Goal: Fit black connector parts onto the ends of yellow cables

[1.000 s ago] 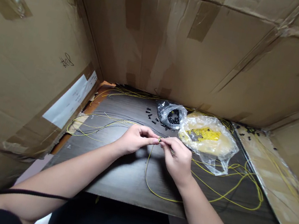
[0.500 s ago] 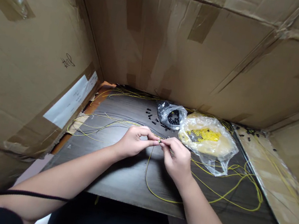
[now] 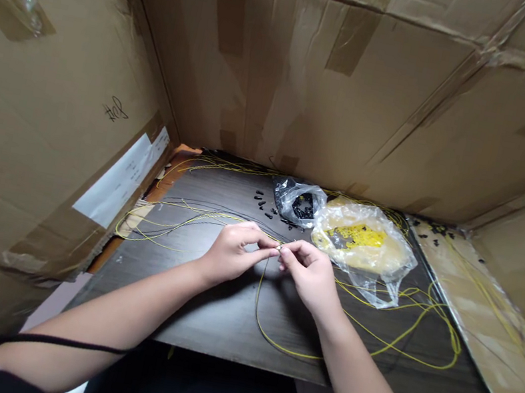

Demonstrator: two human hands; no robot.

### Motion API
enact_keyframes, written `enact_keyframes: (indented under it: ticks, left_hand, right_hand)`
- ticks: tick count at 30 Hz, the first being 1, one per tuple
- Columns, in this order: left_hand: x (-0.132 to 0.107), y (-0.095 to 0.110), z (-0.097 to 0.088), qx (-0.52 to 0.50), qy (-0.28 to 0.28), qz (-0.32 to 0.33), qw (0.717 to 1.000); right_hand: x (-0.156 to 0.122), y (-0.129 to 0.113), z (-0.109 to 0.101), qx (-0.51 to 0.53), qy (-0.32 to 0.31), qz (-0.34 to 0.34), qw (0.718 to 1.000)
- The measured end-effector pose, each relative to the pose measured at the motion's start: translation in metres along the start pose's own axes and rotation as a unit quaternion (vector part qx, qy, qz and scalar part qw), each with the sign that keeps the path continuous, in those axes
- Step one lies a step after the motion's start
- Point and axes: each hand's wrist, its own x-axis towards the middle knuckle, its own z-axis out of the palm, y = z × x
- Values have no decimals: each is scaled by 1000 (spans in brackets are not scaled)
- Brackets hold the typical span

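Over the middle of the dark table, my left hand (image 3: 235, 250) and my right hand (image 3: 308, 272) meet fingertip to fingertip. Both pinch at a tiny piece between them; fingers hide most of it, so its kind cannot be told. A yellow wire (image 3: 258, 311) hangs down from the fingertips and curves right across the tabletop, passing under my right forearm. Beyond my right hand lies an open clear plastic bag (image 3: 393, 263) of small yellow parts (image 3: 362, 236). Beside it is a smaller clear bag (image 3: 288, 194) with small black parts (image 3: 305, 207).
Loose black parts (image 3: 261, 203) are scattered left of the small bag. Yellow and black wires (image 3: 176, 222) spread to the left, and looped yellow wires (image 3: 454, 349) lie at right. Cardboard walls (image 3: 281, 91) surround the table (image 3: 200, 321) on three sides. A black cord (image 3: 24, 337) crosses my left forearm.
My right hand has shifted its grip, its thumb and fingers now drawn closer together at the tiny piece. My left hand stays nearly in place. The view has shifted slightly.
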Motion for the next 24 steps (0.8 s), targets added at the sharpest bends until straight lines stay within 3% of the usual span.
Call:
enact_keyframes:
  ticks: [5,9,14,17,20,24]
  left_hand:
    - [0,4,7,-105,30,-118,987]
    - [2,-2,13,-212,39,-173,961]
    - [4,-15,15,-204,44,-205,956]
    - [6,-22,14,-163,49,-212,962]
    - [5,-27,13,-152,47,-214,964]
    - [4,-31,14,-162,39,-214,963]
  right_hand:
    - [2,1,3,48,59,6,997]
    - [2,10,11,67,45,22,996]
    - [9,25,8,-66,108,-31,991]
    - [11,14,-10,-192,140,-111,965]
    - [-8,-17,-29,-304,134,-190,924]
    - [-72,-40,-32,-435,7,-265,861]
